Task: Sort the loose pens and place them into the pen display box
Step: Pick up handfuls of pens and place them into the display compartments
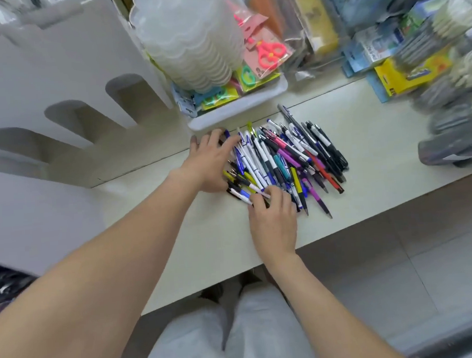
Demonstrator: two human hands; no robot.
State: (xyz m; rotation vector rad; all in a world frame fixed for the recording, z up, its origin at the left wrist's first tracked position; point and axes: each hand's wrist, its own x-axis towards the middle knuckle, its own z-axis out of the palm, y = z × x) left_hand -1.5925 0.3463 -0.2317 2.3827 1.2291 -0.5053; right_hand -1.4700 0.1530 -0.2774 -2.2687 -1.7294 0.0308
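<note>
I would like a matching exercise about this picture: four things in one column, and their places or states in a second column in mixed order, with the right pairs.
Things
1. pen display box
2. pink scissors
3. left hand
4. right hand

Places or states
A. packaged, behind the pen pile
B. at the pile's near edge, fingers curled
C. at the left, white, with arched slots
D. on the pile's left side, fingers stretched out

Pairs: 1-C, 2-A, 3-D, 4-B
</note>
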